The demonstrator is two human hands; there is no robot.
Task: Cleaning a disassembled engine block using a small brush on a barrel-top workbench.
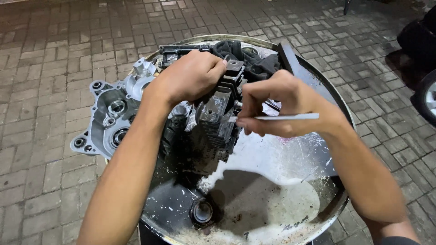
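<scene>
Over the round tabletop (318,149), my left hand (188,77) gripped the finned cylinder (222,118) while my right hand (277,106) pinched a thin white tool (286,117). Holding the block steady and working gently seemed wisest.

Left hand (190,75) clasped, right hand (277,106) pinched.

Two hands are seen, the left hand (188,75) and the right hand (281,106). One finned engine cylinder (218,120), one thin white tool (286,117) and one grey engine casing (109,120) are counted. One round metal tray (272,199), one dark cloth (254,61) and one small round part (202,212) are also counted.
</scene>
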